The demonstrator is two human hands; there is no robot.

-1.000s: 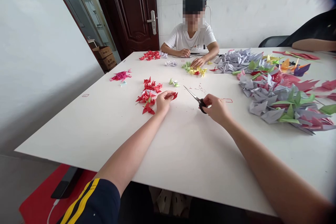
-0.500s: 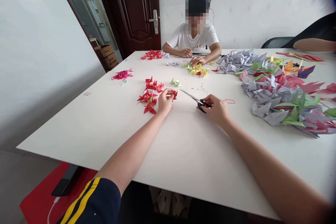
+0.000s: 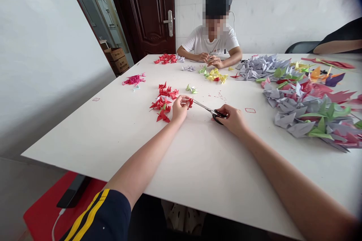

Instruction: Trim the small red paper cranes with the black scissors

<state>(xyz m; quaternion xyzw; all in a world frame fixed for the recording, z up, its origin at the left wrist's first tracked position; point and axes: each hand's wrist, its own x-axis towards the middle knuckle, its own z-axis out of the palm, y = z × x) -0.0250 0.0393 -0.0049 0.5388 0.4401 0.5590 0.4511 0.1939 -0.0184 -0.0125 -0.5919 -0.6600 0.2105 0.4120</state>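
In the head view, the left hand (image 3: 180, 109) is pinching a small red paper piece (image 3: 190, 101) between thumb and fingers, just above the white table (image 3: 85, 135); the right hand (image 3: 233, 117) is clasping the black handles of the scissors (image 3: 209, 110), whose blades are pointing left at that piece, though whether the tips are touching it I cannot tell; a cluster of red folded papers (image 3: 163, 116) is lying just beyond and left of the left hand, and a pale green paper piece (image 3: 192, 89) is resting farther out, near tiny red scraps (image 3: 220, 96); a large heap of grey, green and pink folded papers (image 3: 295, 130) is spreading across the right side; opposite, a person in a white shirt (image 3: 210, 43) is sitting behind yellow folded papers (image 3: 215, 75), both hands close together.
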